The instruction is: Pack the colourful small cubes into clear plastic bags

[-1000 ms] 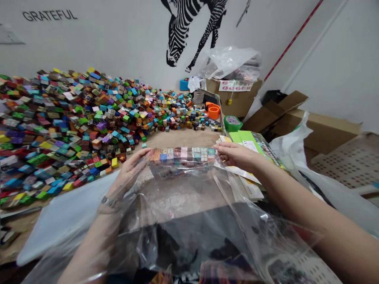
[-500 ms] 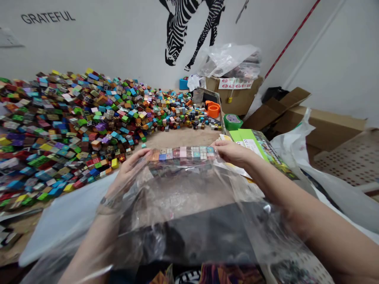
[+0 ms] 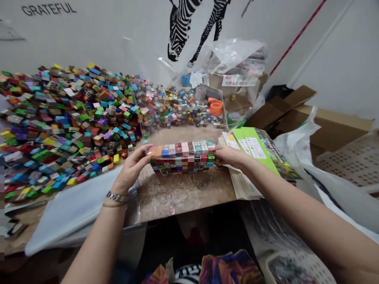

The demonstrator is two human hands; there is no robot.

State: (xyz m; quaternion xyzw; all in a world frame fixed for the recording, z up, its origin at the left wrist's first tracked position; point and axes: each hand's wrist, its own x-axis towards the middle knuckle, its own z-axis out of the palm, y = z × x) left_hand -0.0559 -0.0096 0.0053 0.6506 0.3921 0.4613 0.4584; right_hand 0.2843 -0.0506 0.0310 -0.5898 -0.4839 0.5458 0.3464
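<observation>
A rectangular block of small coloured cubes (image 3: 181, 161), packed in tight rows, rises a little above the table's front part. My left hand (image 3: 130, 170) grips its left end, thumb on the near side. At the opposite end, my right hand (image 3: 227, 155) is closed on the block, with its fingertips partly hidden. Clear plastic film (image 3: 161, 73) billows up beyond the block, in front of the loose cubes and the wall. Whether the film is still joined to the block, I cannot tell.
A large heap of loose coloured cubes (image 3: 71, 114) covers the back left. Flat plastic bags (image 3: 74, 205) lie at the left front edge. Green-edged printed cards (image 3: 256, 150) sit right of the block. Orange tape rings (image 3: 215, 106), cardboard boxes (image 3: 334, 122) and a white basket (image 3: 274, 272) stand right.
The clear film that hung over my forearms and lap has swung up and away to the far side. The block's near face now shows, and both hands still hold its ends.
</observation>
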